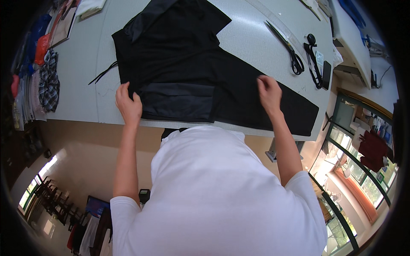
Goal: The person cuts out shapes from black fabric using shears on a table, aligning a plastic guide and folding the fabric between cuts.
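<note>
A pair of black trousers (192, 60) lies spread on the pale worktable in front of me. A dark pocket bag (179, 100) lies flat on the nearer leg, and another dark fabric panel (150, 19) shows on the far part. Dark cords (103, 73) extend from the waist edge on the left. My left hand (128, 104) is at the near corner of that waist edge, thumb and fingers apart, holding nothing visible. Over the nearer leg is my right hand (269, 93), fingers curled toward the thumb; whether it pinches any cloth is hidden.
Black-handled tailor's shears (288, 49) and a clear ruler (277, 24) lie at the right of the worktable (80, 80). Beyond them are a black strap (314, 64) and a flat black object (326, 75). Folded checked fabric (49, 81) and stacked materials line the left edge.
</note>
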The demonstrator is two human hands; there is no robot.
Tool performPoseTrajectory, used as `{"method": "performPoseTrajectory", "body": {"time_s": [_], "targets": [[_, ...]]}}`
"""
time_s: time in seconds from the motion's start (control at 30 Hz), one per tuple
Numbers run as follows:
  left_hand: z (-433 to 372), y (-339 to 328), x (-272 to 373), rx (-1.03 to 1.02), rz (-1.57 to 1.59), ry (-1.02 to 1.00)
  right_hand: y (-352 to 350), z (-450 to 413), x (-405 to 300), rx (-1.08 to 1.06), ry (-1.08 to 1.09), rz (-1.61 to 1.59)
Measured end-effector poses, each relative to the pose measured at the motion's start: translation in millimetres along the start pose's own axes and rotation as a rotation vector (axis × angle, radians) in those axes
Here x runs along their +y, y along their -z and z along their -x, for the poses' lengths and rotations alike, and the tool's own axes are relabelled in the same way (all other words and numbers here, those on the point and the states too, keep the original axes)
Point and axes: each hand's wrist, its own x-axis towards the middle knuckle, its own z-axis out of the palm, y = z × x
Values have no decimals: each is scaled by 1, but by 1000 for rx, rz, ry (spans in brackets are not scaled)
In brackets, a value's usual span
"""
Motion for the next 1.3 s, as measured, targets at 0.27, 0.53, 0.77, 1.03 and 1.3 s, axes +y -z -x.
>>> {"method": "performPoseTrajectory", "body": {"time_s": [0.27,0.53,0.77,1.03,1.3], "targets": [[-112,-36,-11,37,186,329,-98,-91,-76,-134,128,-35],[-101,-33,-10,16,285,348,-110,-96,-93,-234,125,-50],[-99,6,20,70,406,414,-115,-100,-79,-294,68,-330],[-103,26,6,-235,647,280,-107,-109,-81,-337,35,-261],[-103,30,29,-347,297,160,-107,-111,-74,-317,152,-245]]}}
